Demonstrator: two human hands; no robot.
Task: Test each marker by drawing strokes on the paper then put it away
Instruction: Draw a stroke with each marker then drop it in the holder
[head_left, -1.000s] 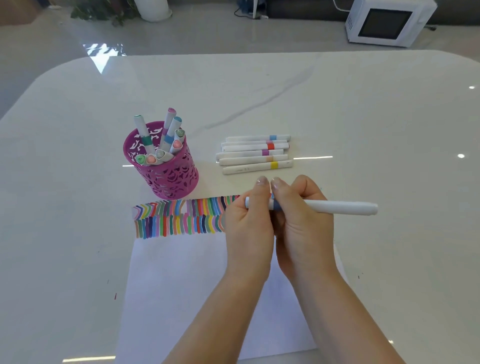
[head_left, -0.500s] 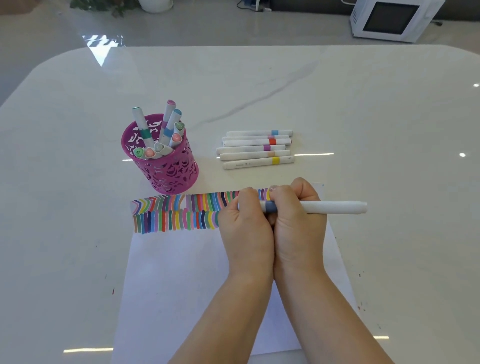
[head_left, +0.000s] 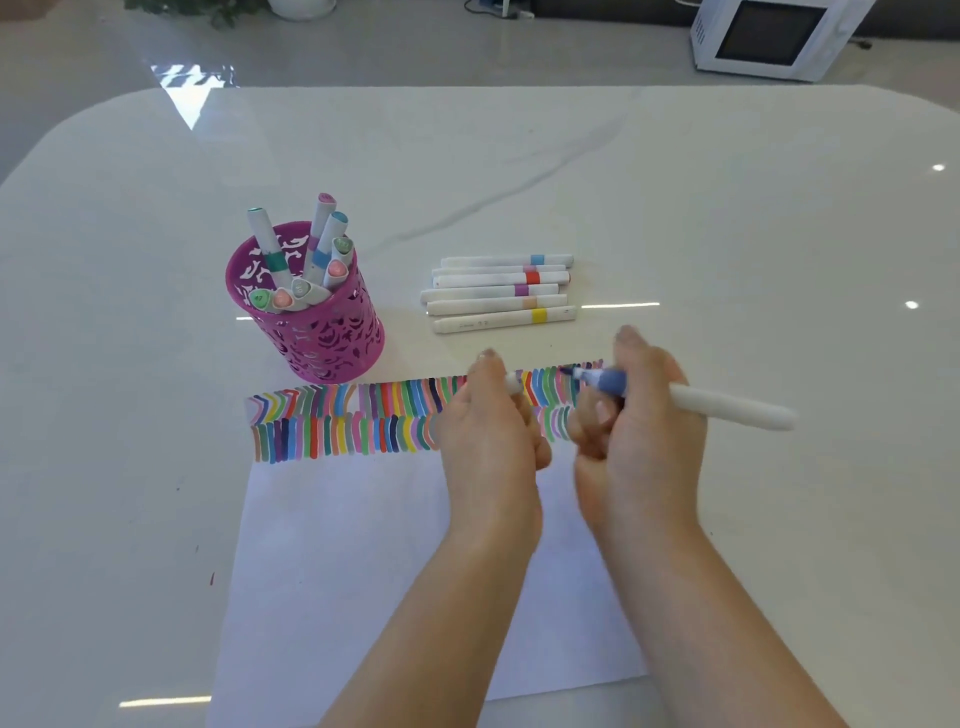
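Observation:
My right hand (head_left: 641, 431) grips a white marker (head_left: 727, 408) with a blue band, its dark tip bared and pointing left over the paper's top edge. My left hand (head_left: 491, 431) holds the pulled-off white cap (head_left: 513, 383) between curled fingers, a short gap from the tip. The white paper (head_left: 363, 561) lies under both hands, with rows of coloured strokes (head_left: 343, 423) along its top. Several capped markers (head_left: 501, 293) lie side by side behind the paper. A pink cut-out pen cup (head_left: 317, 327) at the left holds several markers.
The white marble table (head_left: 779, 234) stretches wide to the right and far side. A white microwave (head_left: 769, 36) stands on the floor beyond the far edge, and a plant pot (head_left: 301, 8) at the top left.
My hands were pressed together on the capped marker. Now they have moved apart: the cap has come off in my left hand and the tip is bare.

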